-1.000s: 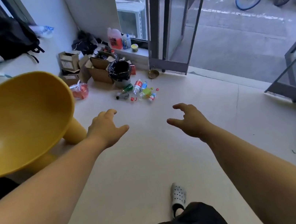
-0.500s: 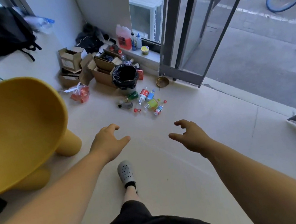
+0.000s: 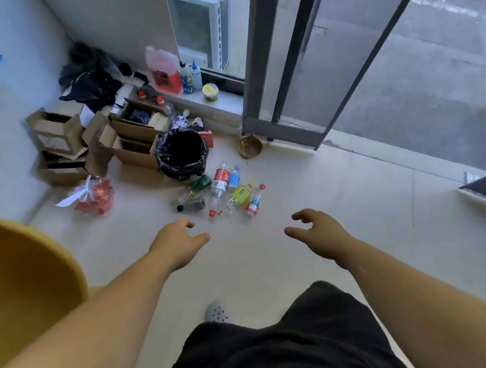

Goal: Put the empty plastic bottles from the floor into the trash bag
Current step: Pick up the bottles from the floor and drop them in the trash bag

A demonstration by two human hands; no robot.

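Roughly seven bottles (image 3: 221, 192), one trash bag (image 3: 182, 156).

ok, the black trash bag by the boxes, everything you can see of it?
The black trash bag is glossy, crinkled plastic lining an upright bin, its rim folded over the outside. The mouth is open; the inside is too dark to read. It stands on the floor against the cardboard boxes, with the plastic bottles lying just in front. Neither hand touches it.

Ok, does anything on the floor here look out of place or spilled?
Yes: several plastic bottles lie scattered on their sides on the floor just in front of the black trash bag, with a loose red cap beside them. Both hands are empty.
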